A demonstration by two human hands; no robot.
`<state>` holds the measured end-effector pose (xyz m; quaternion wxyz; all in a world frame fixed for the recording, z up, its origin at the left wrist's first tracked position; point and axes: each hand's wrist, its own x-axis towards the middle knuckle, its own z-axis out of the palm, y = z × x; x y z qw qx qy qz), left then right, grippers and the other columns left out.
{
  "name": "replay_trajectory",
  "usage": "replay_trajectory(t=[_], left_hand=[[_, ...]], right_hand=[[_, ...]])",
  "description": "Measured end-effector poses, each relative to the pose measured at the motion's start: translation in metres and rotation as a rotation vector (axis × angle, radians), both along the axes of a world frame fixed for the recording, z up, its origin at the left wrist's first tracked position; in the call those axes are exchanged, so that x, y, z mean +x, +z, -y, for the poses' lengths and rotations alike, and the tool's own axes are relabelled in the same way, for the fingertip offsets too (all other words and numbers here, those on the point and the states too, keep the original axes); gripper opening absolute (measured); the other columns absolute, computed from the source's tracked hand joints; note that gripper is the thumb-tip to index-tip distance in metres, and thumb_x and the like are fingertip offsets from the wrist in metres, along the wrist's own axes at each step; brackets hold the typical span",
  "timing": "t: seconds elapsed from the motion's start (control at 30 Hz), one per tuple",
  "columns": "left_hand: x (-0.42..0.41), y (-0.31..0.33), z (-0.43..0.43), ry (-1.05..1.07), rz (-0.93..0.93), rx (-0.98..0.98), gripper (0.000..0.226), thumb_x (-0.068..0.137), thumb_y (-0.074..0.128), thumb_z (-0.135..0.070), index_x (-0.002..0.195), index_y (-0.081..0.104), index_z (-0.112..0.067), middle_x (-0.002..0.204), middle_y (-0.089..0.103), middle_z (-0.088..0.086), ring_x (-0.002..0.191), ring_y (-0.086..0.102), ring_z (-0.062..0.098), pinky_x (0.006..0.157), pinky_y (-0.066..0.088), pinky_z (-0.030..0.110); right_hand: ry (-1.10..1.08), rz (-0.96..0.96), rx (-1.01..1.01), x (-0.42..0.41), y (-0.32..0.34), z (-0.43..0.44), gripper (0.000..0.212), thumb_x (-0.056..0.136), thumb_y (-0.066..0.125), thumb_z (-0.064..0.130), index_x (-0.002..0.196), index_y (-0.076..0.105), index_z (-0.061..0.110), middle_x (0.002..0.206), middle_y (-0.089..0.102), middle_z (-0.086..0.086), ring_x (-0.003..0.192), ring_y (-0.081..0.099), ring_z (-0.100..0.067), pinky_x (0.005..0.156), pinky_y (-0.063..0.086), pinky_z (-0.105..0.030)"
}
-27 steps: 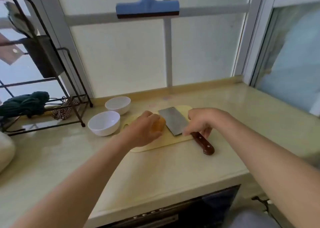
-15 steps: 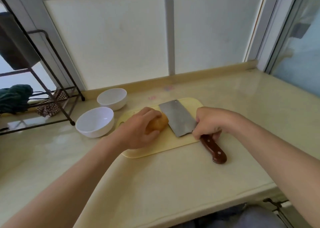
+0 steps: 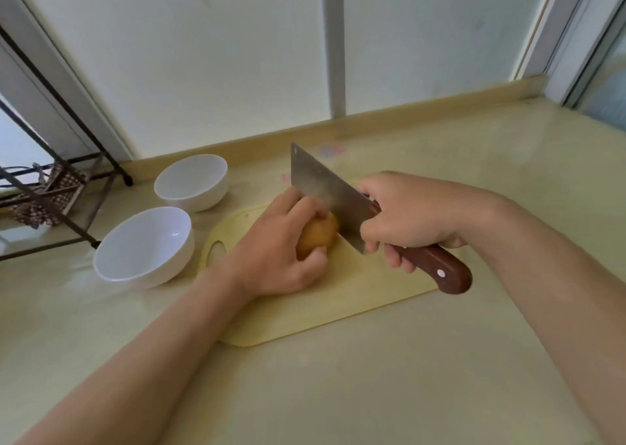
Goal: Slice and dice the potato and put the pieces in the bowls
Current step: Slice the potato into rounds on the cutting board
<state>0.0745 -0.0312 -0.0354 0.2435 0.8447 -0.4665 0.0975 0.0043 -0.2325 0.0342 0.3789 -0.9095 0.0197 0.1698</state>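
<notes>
- head view: the left hand (image 3: 277, 258) grips the potato (image 3: 320, 234), fingers (image 3: 306, 209) curled over its top, on the cutting board (image 3: 338, 309) near the board's far left corner.
- the right hand (image 3: 406, 217) is wrapped round the wooden handle of the cleaver (image 3: 325, 187); the blade stands on edge just beside the potato's right end, close to the left fingertips.
- risk: the round potato may roll under the first cut, or the blade may nick those fingertips, which sit right against it.
- room: the board's near half is bare for cut pieces. the near bowl (image 3: 142, 241) and far bowl (image 3: 193, 180) stand just off its left edge, toward the back edge of the counter (image 3: 338, 394), with a wire rack (image 3: 50, 190) beyond.
</notes>
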Motion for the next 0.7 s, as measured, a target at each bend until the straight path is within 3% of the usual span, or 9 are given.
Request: replay_trajectory(t=[0.07,0.17,0.53,0.7], left_hand=[[0.002,-0.006,0.001,-0.02,0.028,-0.065,0.044,0.076,0.059,-0.032,0.112,0.058,-0.007,0.104,0.049,0.006,0.092,0.051,0.023,0.08,0.047,0.037],[0.002,-0.009,0.003,-0.061,0.075,-0.124,0.036,0.079,0.06,-0.025,0.108,0.062,-0.004,0.105,0.051,0.006,0.092,0.052,0.025,0.078,0.047,0.038],[0.001,-0.007,0.003,-0.093,0.074,-0.097,0.034,0.079,0.058,-0.024,0.107,0.063,-0.005,0.105,0.053,0.009,0.091,0.053,0.029,0.078,0.046,0.043],[0.0,-0.006,0.003,-0.081,0.097,-0.079,0.035,0.079,0.058,-0.025,0.107,0.063,-0.005,0.106,0.053,0.009,0.091,0.052,0.03,0.078,0.047,0.042]], right_hand=[[0.026,0.021,-0.032,0.0,-0.003,-0.001,0.016,0.093,0.049,0.006,0.101,0.056,0.018,0.095,0.073,-0.024,0.053,0.069,-0.028,0.047,0.055,-0.031],[0.018,0.057,-0.057,0.0,-0.009,-0.005,0.015,0.097,0.046,0.011,0.092,0.053,0.024,0.09,0.073,-0.02,0.045,0.064,-0.019,0.044,0.05,-0.028],[-0.021,0.185,-0.085,-0.009,0.005,-0.01,0.019,0.092,0.048,0.009,0.079,0.054,0.022,0.071,0.066,-0.009,0.037,0.059,-0.013,0.042,0.05,-0.03],[-0.033,0.194,-0.127,-0.014,0.019,-0.012,0.014,0.092,0.049,0.009,0.083,0.058,0.016,0.067,0.066,-0.007,0.038,0.06,-0.015,0.044,0.053,-0.033]])
